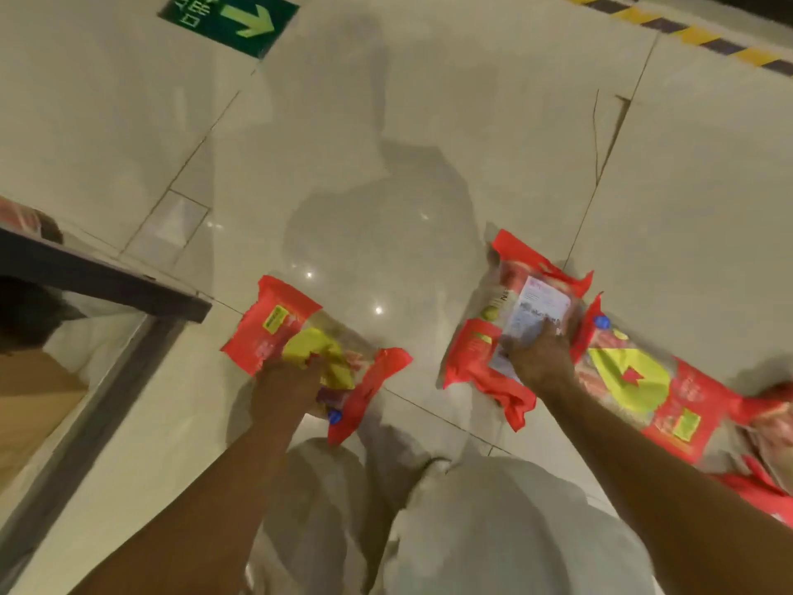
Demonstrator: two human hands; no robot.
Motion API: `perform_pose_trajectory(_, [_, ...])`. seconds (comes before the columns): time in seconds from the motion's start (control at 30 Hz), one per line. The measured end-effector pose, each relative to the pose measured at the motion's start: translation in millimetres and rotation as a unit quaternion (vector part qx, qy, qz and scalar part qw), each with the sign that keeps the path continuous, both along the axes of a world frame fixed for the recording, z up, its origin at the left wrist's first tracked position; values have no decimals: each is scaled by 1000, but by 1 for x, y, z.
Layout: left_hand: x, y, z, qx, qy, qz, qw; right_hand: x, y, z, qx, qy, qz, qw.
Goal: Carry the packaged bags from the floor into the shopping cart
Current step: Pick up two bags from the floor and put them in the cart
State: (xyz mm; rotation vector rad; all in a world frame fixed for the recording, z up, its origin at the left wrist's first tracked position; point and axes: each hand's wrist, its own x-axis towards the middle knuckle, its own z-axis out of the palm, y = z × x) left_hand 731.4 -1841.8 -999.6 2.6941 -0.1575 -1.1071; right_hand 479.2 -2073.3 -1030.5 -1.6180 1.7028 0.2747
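Observation:
Red and clear packaged bags lie on the pale tiled floor [386, 122]. My left hand [285, 386] grips one red bag with a yellow label [274, 324] at its near side, crumpling the yellow part. My right hand [538, 358] reaches onto a second bag with a white label [532, 302], fingers bent over its near edge and a red bag under it. A third bag with a large yellow label [631, 380] lies to the right of that hand. More red bags [768, 427] show at the right edge. The image is blurred.
A dark cart frame or ledge [103, 281] juts in from the left, with a brown box [30, 405] below it. A green exit arrow sign [231, 19] is stuck on the floor far ahead. Yellow-black hazard tape [686, 34] runs at the top right. My pale trousers [472, 521] fill the bottom.

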Motion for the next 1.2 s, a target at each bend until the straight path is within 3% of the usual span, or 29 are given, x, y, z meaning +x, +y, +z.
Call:
perform_pose_trajectory(0.1, [5,-3,-19,-108,45,164,979,-4,-13,-44,-6,-96,-174,980])
perform_pose_trajectory(0.23, [9,-7,-37,-171,108,234,951,0,-25,-68,22,-167,-279,945])
perform_pose_trajectory(0.37, [14,-11,-55,-192,91,250,945,0,-24,-86,15,-141,-184,973])
perform_pose_trajectory(0.47, [14,-10,-43,-221,45,194,955,11,-9,-40,-37,-121,-81,989])
perform_pose_trajectory(0.53, [8,-7,57,-247,27,176,953,33,14,63,-49,-157,-50,985])
perform_pose_trajectory(0.57, [2,-7,70,-260,7,178,949,34,19,77,-75,-175,-52,980])
perform_pose_trajectory(0.63, [9,7,171,-292,7,182,939,47,34,202,-91,-230,-58,967])
perform_pose_trajectory(0.67, [7,17,165,-302,3,174,937,49,45,219,-105,-235,-64,964])
perform_pose_trajectory(0.73, [16,25,293,-315,-7,161,935,57,54,358,-123,-270,-46,954])
perform_pose_trajectory(0.77, [11,24,311,-307,-24,167,936,55,61,369,-143,-276,-56,949])
perform_pose_trajectory(0.83, [7,40,463,-332,-47,155,929,59,83,504,-142,-313,-22,939])
perform_pose_trajectory(0.87, [1,41,471,-331,-78,144,929,57,89,516,-157,-312,-32,937])
perform_pose_trajectory(0.93, [0,61,593,-362,-108,134,916,59,111,633,-164,-360,-4,918])
perform_pose_trajectory(0.97, [-6,66,597,-368,-126,147,909,56,117,643,-176,-366,-10,914])
perform_pose_trajectory(1.03, [-10,97,716,-411,-156,147,886,55,145,760,-191,-406,12,893])
perform_pose_trajectory(1.2, [-21,157,866,-484,-237,145,830,57,187,899,-229,-476,57,847])
